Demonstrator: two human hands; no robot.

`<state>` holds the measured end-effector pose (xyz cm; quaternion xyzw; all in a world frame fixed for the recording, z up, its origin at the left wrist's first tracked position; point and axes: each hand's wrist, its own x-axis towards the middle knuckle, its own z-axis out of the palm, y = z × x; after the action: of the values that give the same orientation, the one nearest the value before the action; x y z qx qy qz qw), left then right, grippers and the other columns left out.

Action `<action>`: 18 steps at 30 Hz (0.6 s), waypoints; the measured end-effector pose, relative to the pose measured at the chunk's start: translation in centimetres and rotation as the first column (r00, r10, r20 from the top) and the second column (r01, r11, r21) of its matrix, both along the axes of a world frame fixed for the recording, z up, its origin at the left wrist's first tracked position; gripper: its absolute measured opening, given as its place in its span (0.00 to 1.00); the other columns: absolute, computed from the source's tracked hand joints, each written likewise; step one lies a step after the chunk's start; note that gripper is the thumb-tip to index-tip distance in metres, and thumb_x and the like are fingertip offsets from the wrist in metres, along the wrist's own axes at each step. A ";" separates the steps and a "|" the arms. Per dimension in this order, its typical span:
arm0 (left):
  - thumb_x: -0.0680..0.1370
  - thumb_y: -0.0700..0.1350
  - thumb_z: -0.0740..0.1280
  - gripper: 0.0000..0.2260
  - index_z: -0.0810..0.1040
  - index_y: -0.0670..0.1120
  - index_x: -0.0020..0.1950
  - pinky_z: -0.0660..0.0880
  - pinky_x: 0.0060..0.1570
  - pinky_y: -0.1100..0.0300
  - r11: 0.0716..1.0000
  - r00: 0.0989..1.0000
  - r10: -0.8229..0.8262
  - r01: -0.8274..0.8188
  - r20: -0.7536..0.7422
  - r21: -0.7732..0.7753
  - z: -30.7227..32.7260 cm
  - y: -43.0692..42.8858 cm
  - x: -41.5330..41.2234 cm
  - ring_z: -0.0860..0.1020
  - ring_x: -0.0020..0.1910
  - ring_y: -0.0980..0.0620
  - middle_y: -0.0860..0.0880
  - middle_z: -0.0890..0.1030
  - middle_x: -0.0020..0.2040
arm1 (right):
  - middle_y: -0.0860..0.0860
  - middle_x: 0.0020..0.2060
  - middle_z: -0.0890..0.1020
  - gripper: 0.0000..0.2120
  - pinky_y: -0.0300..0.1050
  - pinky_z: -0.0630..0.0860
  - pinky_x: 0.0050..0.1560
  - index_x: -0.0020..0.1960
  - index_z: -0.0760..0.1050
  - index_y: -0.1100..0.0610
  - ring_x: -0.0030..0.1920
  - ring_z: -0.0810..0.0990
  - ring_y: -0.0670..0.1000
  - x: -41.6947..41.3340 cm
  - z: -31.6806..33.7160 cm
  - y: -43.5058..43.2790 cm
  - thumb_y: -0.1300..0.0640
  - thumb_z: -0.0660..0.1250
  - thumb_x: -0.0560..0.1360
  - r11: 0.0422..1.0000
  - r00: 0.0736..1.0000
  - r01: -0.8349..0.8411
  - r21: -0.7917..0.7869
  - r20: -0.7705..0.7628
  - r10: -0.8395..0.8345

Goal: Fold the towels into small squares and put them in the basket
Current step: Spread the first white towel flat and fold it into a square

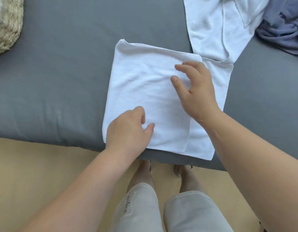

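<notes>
**Mia:** Where is the towel?

**Ben:** The towel (141, 91) lies flat on the grey bed (61, 64), close to the near edge, right in front of the person. It is folded over once. The top part does not reach all the way, so a strip of the bottom part shows on the right.

**Mia:** What are the hands doing?

**Ben:** Both lie on top of it. The left hand (128, 129) rests on the near left corner with its fingers bent a little, and I see no cloth caught in them. The right hand (196, 91) has its fingers spread and loose, with the tips touching the top part near the far right corner. Neither hand is grabbing.

**Mia:** Will the towel be hard to move?

**Ben:** I think not. It looks light, soft and floppy — it would sag and fall open if you lifted it by one spot. It is fuzzy, so it should not slide much on the bed.

**Mia:** So where do you take it?

**Ben:** By two corners of one side, one in each hand — pinch all the layers together. Then lay it over and press it flat.

**Mia:** Anything else there?

**Ben:** Another white towel (211, 27) and a blue cloth (282, 36) lie heaped at the far right. A fluffy cushion (6, 22) sits at the far left. I see no basket.
</notes>
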<state>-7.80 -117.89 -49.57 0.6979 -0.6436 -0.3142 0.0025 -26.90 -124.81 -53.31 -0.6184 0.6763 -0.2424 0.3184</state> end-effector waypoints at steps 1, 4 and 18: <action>0.76 0.57 0.68 0.14 0.68 0.50 0.44 0.65 0.36 0.56 0.999 0.997 -0.051 0.052 -0.054 0.015 -0.1 0.3 -1.3 0.71 0.37 0.52 0.55 0.70 0.35 | 0.51 0.66 0.74 0.20 0.50 0.68 0.70 0.67 0.77 0.52 0.68 0.70 0.53 -1.7 -0.1 0.3 0.44 0.63 0.79 0.998 0.998 0.055 0.027 -0.020 -0.055; 0.75 0.60 0.68 0.14 0.69 0.52 0.46 0.70 0.40 0.57 0.981 0.968 -0.178 0.188 -0.177 0.044 -0.5 1.5 -5.3 0.72 0.41 0.52 0.56 0.68 0.38 | 0.47 0.65 0.74 0.20 0.51 0.71 0.68 0.68 0.76 0.50 0.65 0.72 0.50 -5.9 0.0 0.7 0.44 0.64 0.79 0.987 0.993 0.121 0.108 -0.021 -0.120; 0.71 0.42 0.69 0.05 0.75 0.47 0.44 0.71 0.39 0.54 0.974 0.975 -0.216 0.218 -0.045 0.053 -3.3 5.3 -9.3 0.72 0.42 0.48 0.52 0.73 0.41 | 0.44 0.76 0.65 0.27 0.48 0.59 0.74 0.77 0.65 0.46 0.74 0.58 0.54 -6.1 0.8 -0.1 0.42 0.64 0.80 0.930 0.972 -0.201 0.309 -0.057 0.229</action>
<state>-17.12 -112.60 -52.87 0.6169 -0.7065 -0.3447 -0.0392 -33.01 -124.88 -52.51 -0.6437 0.6474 -0.0714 0.4019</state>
